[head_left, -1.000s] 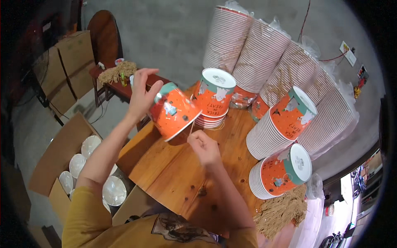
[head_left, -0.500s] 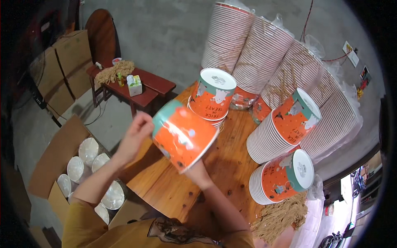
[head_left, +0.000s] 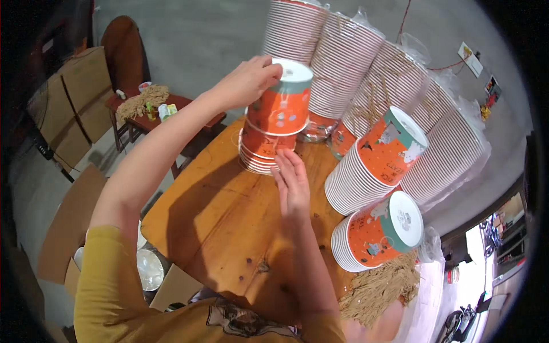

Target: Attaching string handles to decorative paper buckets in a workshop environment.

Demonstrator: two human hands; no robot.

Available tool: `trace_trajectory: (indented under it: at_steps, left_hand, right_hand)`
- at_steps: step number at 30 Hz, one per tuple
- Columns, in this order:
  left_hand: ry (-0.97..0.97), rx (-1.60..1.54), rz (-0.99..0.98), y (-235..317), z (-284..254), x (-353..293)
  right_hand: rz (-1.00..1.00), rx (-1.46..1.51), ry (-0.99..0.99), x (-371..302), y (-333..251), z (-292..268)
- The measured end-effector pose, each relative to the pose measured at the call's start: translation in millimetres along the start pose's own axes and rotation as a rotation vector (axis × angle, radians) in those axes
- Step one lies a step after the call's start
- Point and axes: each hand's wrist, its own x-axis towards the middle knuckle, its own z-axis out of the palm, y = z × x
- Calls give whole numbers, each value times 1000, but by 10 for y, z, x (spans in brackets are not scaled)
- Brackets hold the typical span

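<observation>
My left hand (head_left: 251, 82) reaches far forward, its fingers curled over the green base edge of an orange paper bucket (head_left: 280, 108). Turned upside down, that bucket sits over the top of a short stack of matching buckets (head_left: 264, 147) at the table's far end. Beside the lower part of this stack is my right hand (head_left: 291, 180), fingers extended and holding nothing. It is at or very near the stack's side; whether it touches I cannot tell. Two more upside-down bucket stacks, a farther one (head_left: 390, 146) and a nearer one (head_left: 372, 237), lean on the right.
Tall plastic-wrapped bucket stacks (head_left: 346, 66) line the back. A bundle of tan twine (head_left: 382, 288) lies at the wooden table's (head_left: 211, 228) right edge. On the left stand an open carton (head_left: 71, 223) with white-lined buckets (head_left: 150, 268) and a red bench (head_left: 189, 103) carrying more twine.
The orange bucket has gone from above the table onto the far stack. My left hand moved forward to its base; my right hand came out from under it and is free.
</observation>
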Motion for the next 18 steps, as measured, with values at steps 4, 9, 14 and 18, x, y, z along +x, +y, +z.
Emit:
trace_trajectory:
  at_steps: [4, 9, 14, 18]
  left_hand:
    - [-11, 2, 28, -59, 492, -135]
    - [-109, -21, -78, 125, 616, -545]
    - [206, -123, -94, 954, 965, -1104]
    - [-82, -581, -156, 2046, 1626, -1601]
  right_hand:
    - [115, -312, -46, -384, -129, -151]
    - [92, -767, -105, -1035, -649, -111]
    - [-335, -1830, 275, -1342, -1699, -512]
    - [-619, -1918, 352, -1470, -2049, -821]
